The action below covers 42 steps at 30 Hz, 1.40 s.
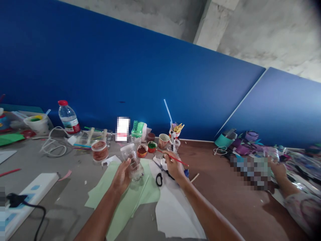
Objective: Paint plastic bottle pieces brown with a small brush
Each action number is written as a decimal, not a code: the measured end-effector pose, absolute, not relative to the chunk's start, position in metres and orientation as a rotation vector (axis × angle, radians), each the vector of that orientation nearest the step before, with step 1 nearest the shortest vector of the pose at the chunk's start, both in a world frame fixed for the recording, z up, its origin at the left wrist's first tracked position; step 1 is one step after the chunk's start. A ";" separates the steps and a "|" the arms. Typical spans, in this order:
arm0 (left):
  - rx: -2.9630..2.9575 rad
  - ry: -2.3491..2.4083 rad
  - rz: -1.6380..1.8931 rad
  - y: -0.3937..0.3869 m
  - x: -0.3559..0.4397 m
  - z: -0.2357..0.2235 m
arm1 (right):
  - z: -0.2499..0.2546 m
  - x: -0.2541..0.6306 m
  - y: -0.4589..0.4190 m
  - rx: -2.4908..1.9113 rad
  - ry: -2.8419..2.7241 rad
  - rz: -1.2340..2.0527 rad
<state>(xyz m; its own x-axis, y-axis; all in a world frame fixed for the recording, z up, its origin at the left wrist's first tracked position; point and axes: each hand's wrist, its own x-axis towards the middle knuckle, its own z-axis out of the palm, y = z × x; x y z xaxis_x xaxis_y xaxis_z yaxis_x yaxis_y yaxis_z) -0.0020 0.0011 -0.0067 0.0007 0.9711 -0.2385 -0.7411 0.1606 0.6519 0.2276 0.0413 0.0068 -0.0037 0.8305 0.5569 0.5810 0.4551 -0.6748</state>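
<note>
My left hand (122, 177) is closed around a clear plastic bottle piece (135, 164), tilted above a light green paper sheet (122, 211). In my right hand (174, 165) is a thin red paintbrush (179, 160), pinched between the fingers, with its left end toward the paint cups. A small cup of dark green paint (151, 146) and a cup of reddish-brown paint (142, 151) stand just beyond. Black-handled scissors (158, 179) lie partly hidden under my right hand, on white paper (175, 214).
A red-capped water bottle (69, 117) and a brown-tinted tub (99, 150) stand left. Nearby is a white power strip (30, 201) with a black plug. A paper cup (164, 141) and a cup of wooden utensils (177, 130) stand behind. At right, another person's hand (279, 170) reaches among craft items.
</note>
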 end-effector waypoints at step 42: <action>0.396 0.753 1.422 0.003 0.002 -0.005 | 0.017 0.234 0.023 -1.140 -2.018 0.033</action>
<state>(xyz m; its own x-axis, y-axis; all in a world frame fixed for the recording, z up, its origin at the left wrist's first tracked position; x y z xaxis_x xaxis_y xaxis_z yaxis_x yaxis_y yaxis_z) 0.0019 0.0027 -0.0049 -0.0241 0.9730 -0.2298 -0.7371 0.1379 0.6616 0.2339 0.0232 0.0171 -0.2731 0.7298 0.6267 0.7086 0.5932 -0.3820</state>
